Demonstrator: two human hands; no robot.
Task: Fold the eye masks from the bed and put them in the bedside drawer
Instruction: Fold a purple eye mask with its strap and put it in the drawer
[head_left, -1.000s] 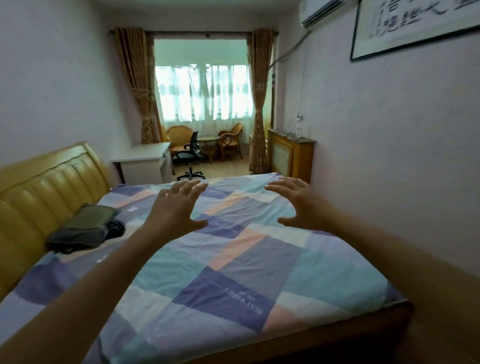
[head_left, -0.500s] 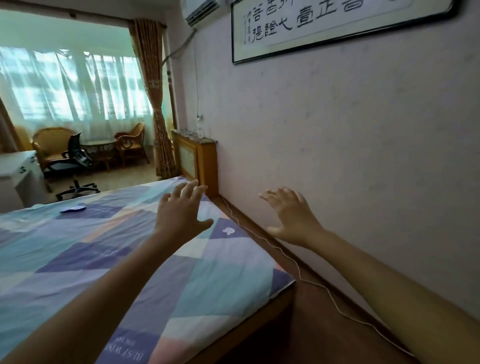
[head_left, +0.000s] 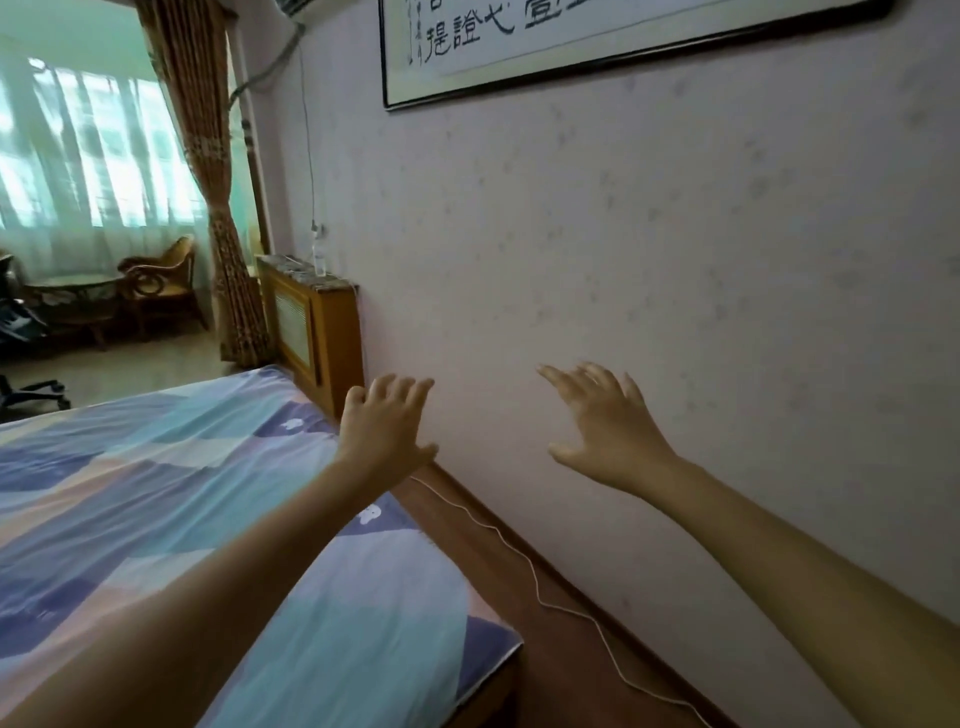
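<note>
1. Both your hands are empty: your left hand (head_left: 387, 431) and your right hand (head_left: 605, 426) are raised in front of you with fingers spread and relaxed, holding nothing.
2. Below and left of your left hand lies the bed (head_left: 156, 467) with its patchwork cover; its near corner is under your left forearm.
3. No eye mask and no bedside drawer shows anywhere in this view, so I cannot tell where they are.
4. Below your right hand a white cable (head_left: 540, 587) runs along the floor beside the wall.
5. Beyond your left hand stands a wooden cabinet (head_left: 332, 332) against the wall, with the curtain (head_left: 218, 218) further off.
6. By my judgement you are at the searching step, nothing folded yet; next, turn your view onto the bed to find the masks.
</note>
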